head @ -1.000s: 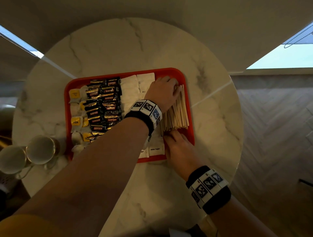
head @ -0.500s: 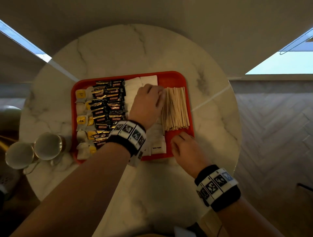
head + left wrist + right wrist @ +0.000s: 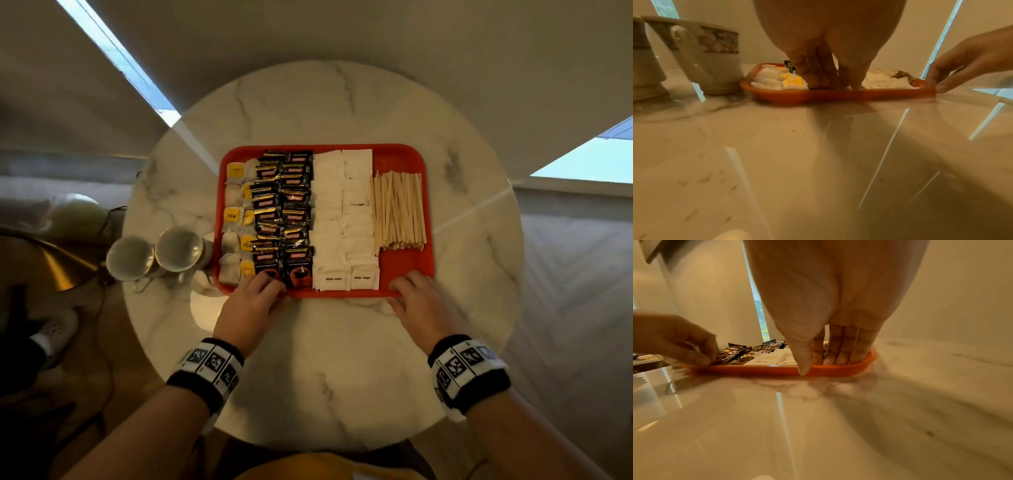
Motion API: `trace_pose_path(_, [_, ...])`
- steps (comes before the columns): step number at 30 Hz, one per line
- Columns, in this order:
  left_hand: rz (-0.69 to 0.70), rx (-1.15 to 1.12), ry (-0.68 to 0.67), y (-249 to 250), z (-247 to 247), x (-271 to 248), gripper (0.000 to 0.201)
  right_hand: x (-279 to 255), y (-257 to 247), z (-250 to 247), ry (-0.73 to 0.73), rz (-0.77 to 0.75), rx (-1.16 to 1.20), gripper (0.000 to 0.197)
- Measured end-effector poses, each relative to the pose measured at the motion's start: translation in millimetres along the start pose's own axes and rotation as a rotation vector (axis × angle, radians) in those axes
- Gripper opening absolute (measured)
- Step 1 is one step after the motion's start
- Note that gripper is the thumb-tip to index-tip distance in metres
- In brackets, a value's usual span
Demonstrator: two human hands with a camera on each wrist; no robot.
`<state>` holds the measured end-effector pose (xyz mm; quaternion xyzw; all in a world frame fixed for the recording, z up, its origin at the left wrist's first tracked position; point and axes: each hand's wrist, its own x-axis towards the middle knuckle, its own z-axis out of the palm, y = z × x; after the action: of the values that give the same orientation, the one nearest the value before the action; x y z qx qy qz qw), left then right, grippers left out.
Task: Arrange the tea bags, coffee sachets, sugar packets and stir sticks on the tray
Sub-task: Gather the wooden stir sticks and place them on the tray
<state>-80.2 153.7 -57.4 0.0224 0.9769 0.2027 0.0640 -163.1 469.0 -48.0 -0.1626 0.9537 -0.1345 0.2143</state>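
Note:
A red tray [image 3: 397, 150] lies on a round marble table [image 3: 342, 359]. On it, from left to right, run tea bags [image 3: 234, 216] with yellow tags, black coffee sachets [image 3: 284, 205], white sugar packets [image 3: 342, 212] and a bundle of wooden stir sticks [image 3: 399, 209]. My left hand [image 3: 265, 286] holds the near-left rim, its fingers reaching in over the nearest coffee sachet [image 3: 731, 353]. My right hand [image 3: 407, 284] pinches the near-right rim. In the right wrist view the fingers [image 3: 838, 353] are inside the tray [image 3: 756, 368] and the thumb presses its outer edge.
Two pale cups [image 3: 128, 253] [image 3: 178, 248] stand on the table just left of the tray, close to its left rim. A brass-coloured object [image 3: 51, 263] sits beyond the table's left edge. Bare marble lies between the tray and me.
My left hand has drawn back from the sugar packets and sticks to the tray's near-left rim. My right hand has shifted from the sticks' near ends to the near-right rim.

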Motion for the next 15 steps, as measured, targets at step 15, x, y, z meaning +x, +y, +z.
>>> trace_pose_path(15, [-0.085,0.151,-0.136,16,-22,65,0.025,37,-6,-17,0.130,0.083,0.017,0.016])
